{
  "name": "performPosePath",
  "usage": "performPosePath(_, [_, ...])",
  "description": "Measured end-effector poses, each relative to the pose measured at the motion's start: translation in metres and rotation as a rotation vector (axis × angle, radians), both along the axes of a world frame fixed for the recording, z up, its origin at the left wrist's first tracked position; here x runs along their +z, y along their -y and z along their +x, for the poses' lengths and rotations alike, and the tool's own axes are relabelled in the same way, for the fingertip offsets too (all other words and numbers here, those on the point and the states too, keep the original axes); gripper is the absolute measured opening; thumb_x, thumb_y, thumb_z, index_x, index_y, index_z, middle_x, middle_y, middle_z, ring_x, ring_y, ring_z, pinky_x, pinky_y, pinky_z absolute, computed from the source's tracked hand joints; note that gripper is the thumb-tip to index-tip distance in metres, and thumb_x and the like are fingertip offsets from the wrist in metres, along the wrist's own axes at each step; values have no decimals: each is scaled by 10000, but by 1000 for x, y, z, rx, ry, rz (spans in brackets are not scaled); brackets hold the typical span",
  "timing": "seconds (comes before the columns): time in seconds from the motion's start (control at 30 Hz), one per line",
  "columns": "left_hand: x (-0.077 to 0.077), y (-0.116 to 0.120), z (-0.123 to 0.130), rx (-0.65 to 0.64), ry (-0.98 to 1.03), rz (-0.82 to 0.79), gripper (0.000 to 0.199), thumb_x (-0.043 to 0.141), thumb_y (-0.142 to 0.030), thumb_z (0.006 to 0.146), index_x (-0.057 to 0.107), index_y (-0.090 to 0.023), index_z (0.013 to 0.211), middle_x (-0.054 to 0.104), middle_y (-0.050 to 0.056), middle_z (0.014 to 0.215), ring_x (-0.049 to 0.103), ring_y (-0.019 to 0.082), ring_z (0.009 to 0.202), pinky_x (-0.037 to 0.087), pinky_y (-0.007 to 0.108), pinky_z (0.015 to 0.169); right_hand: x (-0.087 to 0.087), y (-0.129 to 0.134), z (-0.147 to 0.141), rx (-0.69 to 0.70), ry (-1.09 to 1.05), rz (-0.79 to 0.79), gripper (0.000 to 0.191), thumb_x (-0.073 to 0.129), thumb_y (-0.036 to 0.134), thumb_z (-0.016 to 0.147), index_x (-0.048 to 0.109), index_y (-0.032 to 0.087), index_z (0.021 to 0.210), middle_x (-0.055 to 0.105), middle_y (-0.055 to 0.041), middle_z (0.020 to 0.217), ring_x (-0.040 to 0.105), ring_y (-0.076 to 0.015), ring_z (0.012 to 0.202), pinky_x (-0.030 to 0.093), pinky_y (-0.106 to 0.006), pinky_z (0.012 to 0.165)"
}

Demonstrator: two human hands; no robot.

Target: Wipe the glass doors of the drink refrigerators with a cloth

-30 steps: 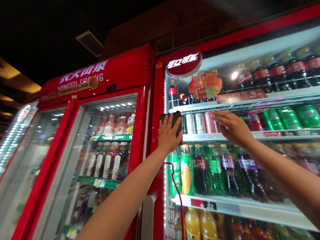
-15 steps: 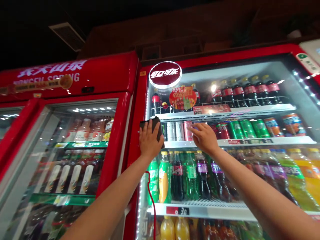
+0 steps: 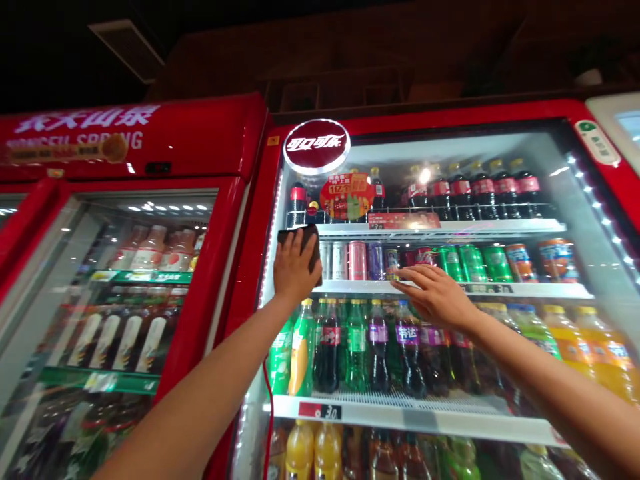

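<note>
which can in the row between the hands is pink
The pink can is the only pink one in that row. It stands just right of the two silver cans and just left of a purple can.

Bottles [image 3: 357, 347] stand on shelves [image 3: 440, 228] inside the right cooler [image 3: 425, 112], beside another cooler [image 3: 200, 137]
</note>
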State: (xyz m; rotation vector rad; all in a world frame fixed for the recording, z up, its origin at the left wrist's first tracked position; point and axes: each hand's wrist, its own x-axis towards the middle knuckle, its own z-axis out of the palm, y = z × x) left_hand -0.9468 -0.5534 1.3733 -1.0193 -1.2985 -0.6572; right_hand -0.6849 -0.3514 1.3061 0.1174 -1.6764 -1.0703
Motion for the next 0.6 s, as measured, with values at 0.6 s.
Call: performPosePath(0.6, [6,-68,81,-34,178,134,621,480,-399,960,383,-237,1551,199,122,1690,105,431,1550,137,704,1204,-8,-16,2,51,-143,-144,429,567,128,883,661,256,1281,689,-88,1271,593,-255,1108,479,-423,928])
